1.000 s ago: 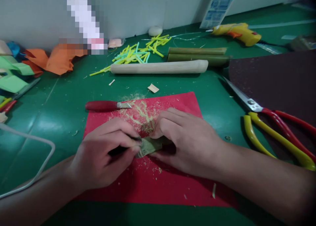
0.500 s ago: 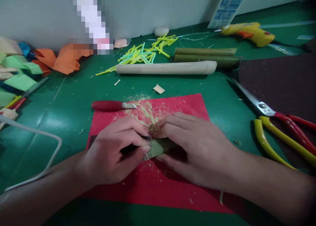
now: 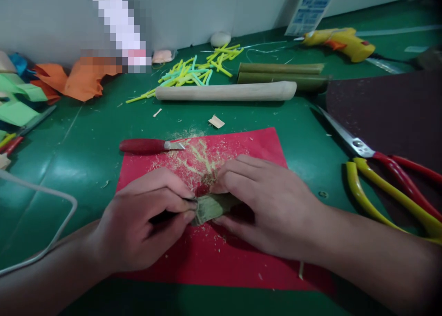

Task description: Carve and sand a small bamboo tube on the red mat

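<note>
A short piece of bamboo (image 3: pixel 213 208), pale green and scuffed, is gripped in my right hand (image 3: pixel 265 201), fingers over its far side and thumb below. My left hand (image 3: pixel 148 214) pinches a thin dark piece that looks like sandpaper (image 3: pixel 192 200), against the bamboo's left end; most of it is hidden by the fingers. Beneath both hands lies a red sheet (image 3: pixel 241 270), strewn with pale dust and shavings (image 3: pixel 202 157). A red-handled knife (image 3: pixel 145 146) rests across the sheet's far left corner, blade pointing right.
Beyond the sheet lie a pale peeled bamboo length (image 3: pixel 224 91), green bamboo pieces (image 3: pixel 283 79) and yellow-green cut straws (image 3: pixel 186 72). To the right are red-handled scissors (image 3: pixel 362 145), yellow handles (image 3: pixel 359 187), a dark brown sheet (image 3: pixel 386 108) and a yellow glue gun (image 3: pixel 340 42). A white cable (image 3: pixel 71 210) crosses near my left arm.
My left hand has slid left along the bamboo, baring more of its end. The right hand keeps its grip. The whole view has shifted slightly.
</note>
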Tool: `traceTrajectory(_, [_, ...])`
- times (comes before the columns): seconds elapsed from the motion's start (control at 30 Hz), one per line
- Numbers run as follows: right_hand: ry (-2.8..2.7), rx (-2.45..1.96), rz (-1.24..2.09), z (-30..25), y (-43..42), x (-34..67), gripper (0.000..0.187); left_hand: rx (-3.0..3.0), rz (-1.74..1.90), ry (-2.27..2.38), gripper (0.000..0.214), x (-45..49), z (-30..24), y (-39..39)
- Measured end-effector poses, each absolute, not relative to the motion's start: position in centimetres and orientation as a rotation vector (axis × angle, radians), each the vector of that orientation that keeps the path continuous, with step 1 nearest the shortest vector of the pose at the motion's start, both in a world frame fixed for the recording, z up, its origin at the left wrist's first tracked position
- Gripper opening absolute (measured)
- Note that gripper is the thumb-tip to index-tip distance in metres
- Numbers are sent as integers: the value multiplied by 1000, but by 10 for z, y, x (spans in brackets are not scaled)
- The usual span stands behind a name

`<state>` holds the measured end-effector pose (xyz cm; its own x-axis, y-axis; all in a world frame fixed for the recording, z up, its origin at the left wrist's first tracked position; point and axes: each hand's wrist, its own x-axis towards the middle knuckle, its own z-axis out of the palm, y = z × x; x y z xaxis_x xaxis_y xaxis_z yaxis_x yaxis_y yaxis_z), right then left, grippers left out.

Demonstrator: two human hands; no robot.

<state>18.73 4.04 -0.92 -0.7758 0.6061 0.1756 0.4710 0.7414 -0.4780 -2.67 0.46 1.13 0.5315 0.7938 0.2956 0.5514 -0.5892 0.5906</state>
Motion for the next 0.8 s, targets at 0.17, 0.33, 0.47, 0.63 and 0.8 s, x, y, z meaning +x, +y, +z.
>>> traceTrajectory(0.17, [-2607,-818,576,-9,39,188,18,2322,752,1072,12,-27,9,5])
traceTrajectory(0.33, [-2618,-812,607,-9,40,187,19,2437,722,1039,15,-32,13,4])
traceTrajectory(0.47, [-2614,-824,604,-9,41,187,19,2419,731,986,20,-29,15,9])
traceTrajectory(0.63, [-2612,-803,599,-9,41,188,20,2495,757,1013,25,-32,16,7])
traceTrajectory(0.8, [-2615,-822,605,-10,40,187,19,2499,718,1012,27,-35,19,5])
